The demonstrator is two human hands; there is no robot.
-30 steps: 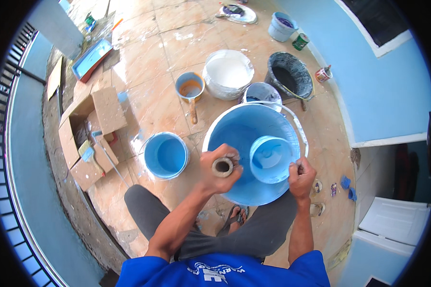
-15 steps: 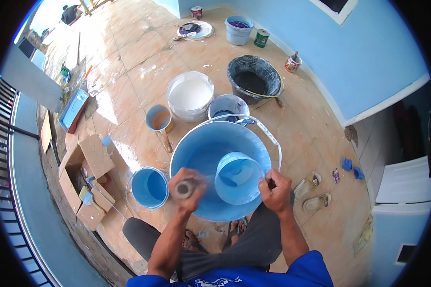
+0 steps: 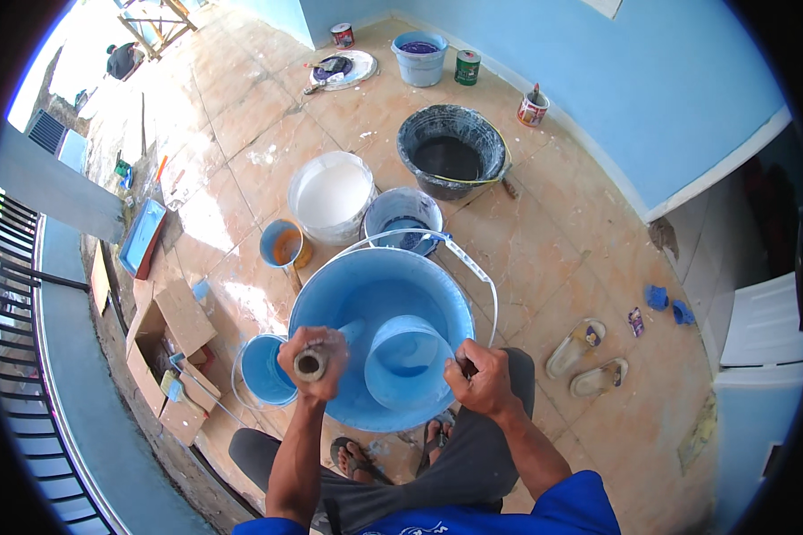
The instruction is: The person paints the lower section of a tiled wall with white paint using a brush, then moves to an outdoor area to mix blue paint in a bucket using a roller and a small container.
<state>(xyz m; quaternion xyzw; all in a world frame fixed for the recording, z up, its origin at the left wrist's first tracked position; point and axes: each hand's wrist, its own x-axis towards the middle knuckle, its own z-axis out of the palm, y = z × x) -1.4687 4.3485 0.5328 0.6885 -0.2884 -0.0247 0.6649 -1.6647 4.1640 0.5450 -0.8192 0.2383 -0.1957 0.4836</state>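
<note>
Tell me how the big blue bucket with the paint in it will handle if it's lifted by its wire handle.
The big blue bucket probably lifts heavy: blue paint covers its bottom and a smaller container sits inside. Its thin wire handle lets it swing, so paint may slosh. The paint-coated rim, near the right hand, looks slippery.

Stick [image 3: 310,363]: lower length hidden inside the large blue bucket [image 3: 348,294], upper end masked by the left hand [image 3: 317,357].
Bucket rim, near side: covered by the right hand [image 3: 482,382].
Feet beneath the bucket: partly hidden.
Cans far beyond the bucket: labels too small to tell.
</note>
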